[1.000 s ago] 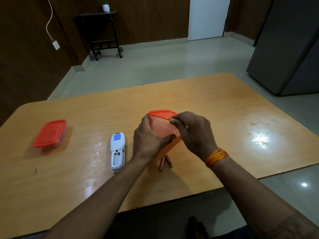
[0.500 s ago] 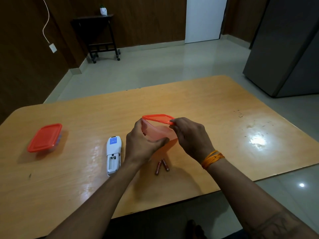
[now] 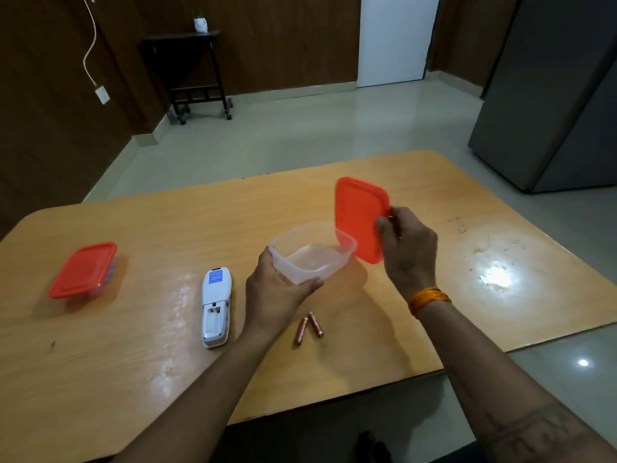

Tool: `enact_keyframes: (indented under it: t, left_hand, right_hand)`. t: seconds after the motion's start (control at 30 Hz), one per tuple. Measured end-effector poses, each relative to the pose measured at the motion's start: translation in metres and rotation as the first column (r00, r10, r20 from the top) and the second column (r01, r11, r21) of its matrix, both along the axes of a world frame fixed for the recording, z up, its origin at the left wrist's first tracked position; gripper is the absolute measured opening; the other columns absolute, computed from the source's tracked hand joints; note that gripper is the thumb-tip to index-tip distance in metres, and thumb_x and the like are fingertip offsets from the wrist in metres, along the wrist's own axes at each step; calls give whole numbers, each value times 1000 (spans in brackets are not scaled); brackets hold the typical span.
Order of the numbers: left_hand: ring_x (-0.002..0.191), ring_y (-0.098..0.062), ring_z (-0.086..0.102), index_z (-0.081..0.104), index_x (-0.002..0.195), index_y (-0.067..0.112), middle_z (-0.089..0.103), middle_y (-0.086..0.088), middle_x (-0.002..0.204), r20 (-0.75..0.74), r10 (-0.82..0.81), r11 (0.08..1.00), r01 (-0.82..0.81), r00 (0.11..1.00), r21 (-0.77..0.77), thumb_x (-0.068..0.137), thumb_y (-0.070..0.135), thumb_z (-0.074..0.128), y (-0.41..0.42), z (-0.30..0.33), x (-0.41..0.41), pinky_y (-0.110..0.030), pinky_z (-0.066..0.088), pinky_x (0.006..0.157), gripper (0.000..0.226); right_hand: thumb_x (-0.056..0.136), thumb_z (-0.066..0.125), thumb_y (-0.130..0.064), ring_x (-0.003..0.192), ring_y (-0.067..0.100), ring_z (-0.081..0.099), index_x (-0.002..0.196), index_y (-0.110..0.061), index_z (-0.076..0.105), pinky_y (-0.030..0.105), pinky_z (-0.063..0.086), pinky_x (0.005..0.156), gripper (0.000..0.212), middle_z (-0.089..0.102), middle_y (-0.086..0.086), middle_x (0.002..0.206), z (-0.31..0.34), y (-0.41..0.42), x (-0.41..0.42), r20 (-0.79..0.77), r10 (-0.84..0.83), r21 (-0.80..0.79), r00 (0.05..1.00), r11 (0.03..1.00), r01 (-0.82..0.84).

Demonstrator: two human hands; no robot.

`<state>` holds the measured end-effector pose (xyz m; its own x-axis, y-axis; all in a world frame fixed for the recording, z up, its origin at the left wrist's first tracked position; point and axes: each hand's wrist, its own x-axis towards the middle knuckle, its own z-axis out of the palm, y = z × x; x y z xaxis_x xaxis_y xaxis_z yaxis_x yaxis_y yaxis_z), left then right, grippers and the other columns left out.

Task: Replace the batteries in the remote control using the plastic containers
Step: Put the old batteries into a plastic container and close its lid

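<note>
The orange lid [image 3: 362,218] has come off the clear plastic container [image 3: 312,250]: half a second ago it still sat across the container's rim, and now the right hand [image 3: 405,248] pinches it by one edge and holds it nearly upright, just to the right of the container, its lower edge overlapping the far right corner in this view. The left hand [image 3: 277,292] grips the container from below and at its near wall, holding it above the worktop [image 3: 160,228]. The container looks empty inside. That probably makes it the place for the 2 used batteries [image 3: 309,327], which lie side by side on the worktop just below the left hand, apart from everything else. The white remote control [image 3: 216,305] lies face down to the left of that hand, its battery compartment open and bare; its cover is not to be seen. Well to the left, the 2nd container [image 3: 85,270] sits with its orange lid on; what it holds is unclear, though fresh cells would fit the task. The likely next step is to put the lid down and drop the 2 batteries in.
</note>
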<state>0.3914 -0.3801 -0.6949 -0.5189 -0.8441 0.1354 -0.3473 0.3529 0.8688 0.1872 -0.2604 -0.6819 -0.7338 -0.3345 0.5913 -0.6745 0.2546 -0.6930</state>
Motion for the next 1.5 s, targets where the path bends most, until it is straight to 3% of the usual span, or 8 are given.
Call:
enact_keyframes:
  t: [0.23, 0.43, 0.6, 0.73, 0.93, 1.1, 1.33, 1.5]
  left_hand:
    - [125, -23, 59, 49, 145, 16, 65, 0, 136, 49, 131, 988, -134, 990, 79, 64, 48, 95, 5, 7, -42, -37, 52, 99, 98]
    - [112, -21, 60, 49, 135, 16, 65, 1, 129, 71, 148, 975, -158, 986, 158, 65, 32, 97, 7, 13, -60, -29, 49, 85, 86]
    - [109, -27, 62, 35, 141, 10, 62, -2, 121, 106, 172, 958, -192, 979, 213, 65, 25, 96, 15, 13, -61, -48, 62, 85, 99]
    - [110, -26, 58, 33, 142, 7, 58, 0, 120, 126, 147, 957, -173, 981, 234, 69, 21, 95, 19, 16, -58, -37, 54, 82, 97]
    - [120, -24, 56, 33, 152, 10, 58, -2, 134, 115, 130, 960, -154, 985, 232, 74, 23, 92, 24, 17, -46, -33, 50, 87, 98]
    - [148, -24, 44, 28, 164, 25, 45, -7, 162, 46, 111, 981, -117, 993, 157, 78, 29, 91, 30, 22, -21, -40, 42, 117, 106]
    - [116, -10, 61, 65, 131, 33, 61, 11, 130, 91, 36, 999, -34, 995, -24, 80, 25, 88, 43, 17, 32, -31, 53, 96, 55]
    - [78, -4, 65, 71, 92, 30, 70, 11, 88, 184, 54, 995, -37, 982, -92, 79, 29, 87, 49, 4, 57, -22, 51, 69, 20]
  right_hand:
    - [103, 57, -25, 90, 22, 65, 131, -9, 70, 43, 60, 86, 35, 72, 5, 97, -2, 31, -27, 321, -239, -47, 916, 962, 268]
    - [99, 62, -21, 111, 37, 67, 116, -2, 77, 43, 54, 98, 30, 76, 17, 116, -3, 42, -32, 537, -243, 149, 808, 970, 192]
    - [91, 67, -19, 98, 41, 69, 98, -3, 82, 44, 60, 86, 23, 78, 19, 98, -9, 41, -28, 515, -260, 307, 817, 946, 108]
    - [89, 72, -24, 97, 37, 68, 106, -2, 79, 33, 50, 77, 29, 77, 18, 102, -11, 41, -24, 445, -281, 401, 850, 911, 91]
    - [88, 71, -28, 96, 43, 67, 102, 6, 74, 40, 53, 76, 37, 74, 24, 102, -15, 40, -23, 306, -274, 521, 912, 849, 81]
    - [91, 66, -34, 107, 43, 62, 119, 0, 70, 42, 51, 89, 44, 65, 24, 116, -15, 42, -17, 217, -254, 549, 943, 830, 97]
    - [86, 76, -36, 110, 28, 68, 122, -12, 75, 36, 53, 93, 43, 74, 10, 116, 7, 26, 38, 265, 4, 479, 964, 868, -135]
    - [81, 83, -43, 91, 21, 69, 91, -17, 79, 32, 53, 75, 28, 76, 3, 93, 13, 12, 86, 348, 203, 617, 915, 685, -387]
